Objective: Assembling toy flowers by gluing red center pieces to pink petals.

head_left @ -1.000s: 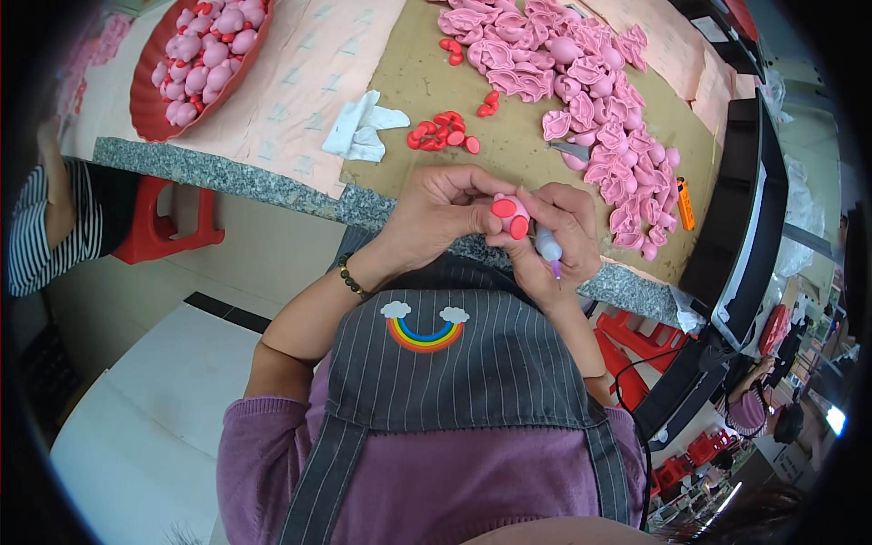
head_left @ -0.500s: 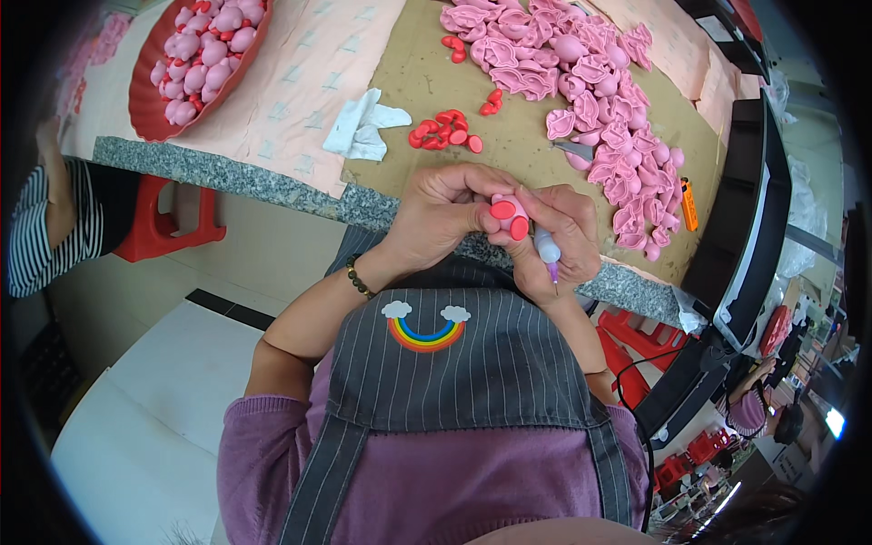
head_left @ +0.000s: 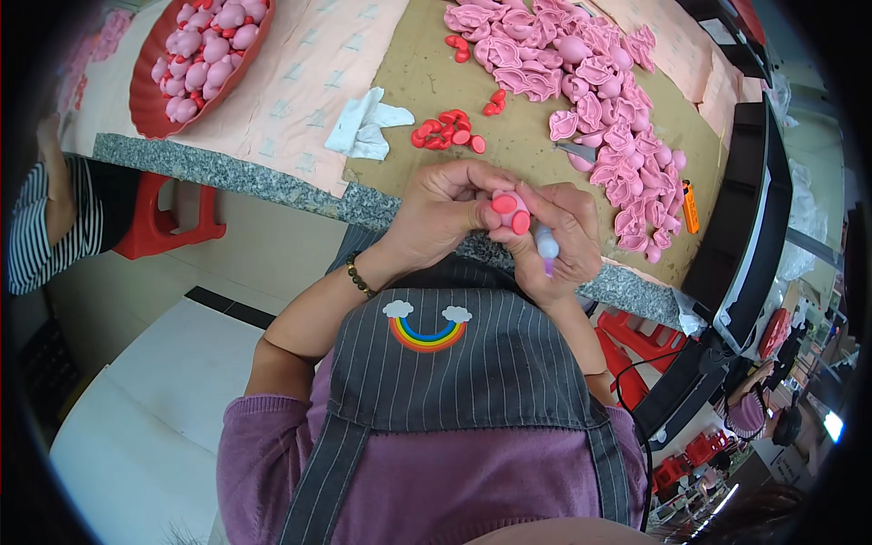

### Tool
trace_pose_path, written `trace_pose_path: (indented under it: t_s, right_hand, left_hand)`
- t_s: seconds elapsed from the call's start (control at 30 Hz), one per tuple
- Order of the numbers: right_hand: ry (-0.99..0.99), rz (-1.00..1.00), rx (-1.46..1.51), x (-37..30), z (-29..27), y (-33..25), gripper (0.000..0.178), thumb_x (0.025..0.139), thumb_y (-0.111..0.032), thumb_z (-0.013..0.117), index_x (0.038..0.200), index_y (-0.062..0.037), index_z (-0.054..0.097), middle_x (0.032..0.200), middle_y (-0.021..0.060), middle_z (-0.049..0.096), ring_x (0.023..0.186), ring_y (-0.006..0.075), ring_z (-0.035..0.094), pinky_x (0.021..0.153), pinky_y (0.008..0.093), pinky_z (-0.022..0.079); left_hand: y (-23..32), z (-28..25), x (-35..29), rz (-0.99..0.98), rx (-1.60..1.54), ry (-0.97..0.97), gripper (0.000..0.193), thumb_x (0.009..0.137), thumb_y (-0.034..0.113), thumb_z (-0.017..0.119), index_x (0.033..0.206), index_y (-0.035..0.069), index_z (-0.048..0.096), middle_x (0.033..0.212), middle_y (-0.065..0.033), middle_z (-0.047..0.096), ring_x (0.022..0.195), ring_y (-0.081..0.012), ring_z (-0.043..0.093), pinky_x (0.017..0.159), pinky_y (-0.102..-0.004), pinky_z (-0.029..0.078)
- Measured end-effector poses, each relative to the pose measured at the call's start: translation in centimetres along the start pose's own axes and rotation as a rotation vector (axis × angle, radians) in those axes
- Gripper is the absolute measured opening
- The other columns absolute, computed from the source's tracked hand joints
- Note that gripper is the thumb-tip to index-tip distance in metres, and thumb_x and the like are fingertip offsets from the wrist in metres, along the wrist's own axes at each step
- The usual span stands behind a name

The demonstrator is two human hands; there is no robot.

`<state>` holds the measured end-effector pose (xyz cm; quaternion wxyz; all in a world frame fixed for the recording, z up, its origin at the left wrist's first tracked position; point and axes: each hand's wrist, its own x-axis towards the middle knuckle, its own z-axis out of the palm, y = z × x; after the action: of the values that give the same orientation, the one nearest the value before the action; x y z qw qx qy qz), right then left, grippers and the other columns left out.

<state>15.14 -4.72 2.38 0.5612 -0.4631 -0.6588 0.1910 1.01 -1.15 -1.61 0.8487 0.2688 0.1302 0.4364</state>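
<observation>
Between both hands, just off the table's front edge, is a small pink toy figure [head_left: 510, 211] with two red oval feet facing up. My left hand [head_left: 442, 213] pinches it from the left with thumb and fingers. The fingers of my right hand [head_left: 568, 227] press on its right side. A small glue bottle [head_left: 546, 243] with a pale body and purple tip is tucked in the right palm as well, pointing down toward me. Loose red oval feet [head_left: 445, 130] lie in a small pile beyond the left hand.
A heap of pink moulded parts [head_left: 609, 118] spreads over the brown board [head_left: 400, 173] at the far right, beside an orange cutter [head_left: 690, 207]. A white cloth [head_left: 366, 123] lies left of the red feet. At the far left stands a red bowl [head_left: 145, 109] of pink figures; another person's arm [head_left: 59, 195] is nearby.
The hands and the toy stay almost in place, still gripped together. The glue bottle has tilted slightly, and its thin needle no longer shows.
</observation>
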Motion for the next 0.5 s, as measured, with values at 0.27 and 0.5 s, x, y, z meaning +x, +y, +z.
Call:
trace_pose_path:
  t_s: [0.27,0.5]
  right_hand:
    - [-0.029,-0.053,-0.141,1.0,0.2,0.4,0.047,0.059,-0.024,0.080,0.097,-0.0015,0.063,0.086,0.0104,0.061,0.074,0.0223,0.056,0.063,0.0291,0.045]
    - [-0.077,-0.085,-0.102,0.6,-0.2,0.0,0.045,0.063,-0.026,0.078,0.096,0.0006,0.061,0.085,0.0111,0.062,0.072,0.0215,0.056,0.062,0.0292,0.044]
  left_hand:
    - [-0.1,0.9,-0.2,-0.056,-0.173,0.123,0.041,0.079,0.014,0.066,0.116,0.003,0.053,0.109,-0.0093,0.058,0.096,-0.0161,0.058,0.083,-0.0306,0.049]
    - [0.0,-0.4,-0.5,-0.046,0.025,0.015,0.032,0.075,0.011,0.069,0.104,0.001,0.059,0.106,-0.0117,0.060,0.097,-0.0194,0.059,0.085,-0.0323,0.049]
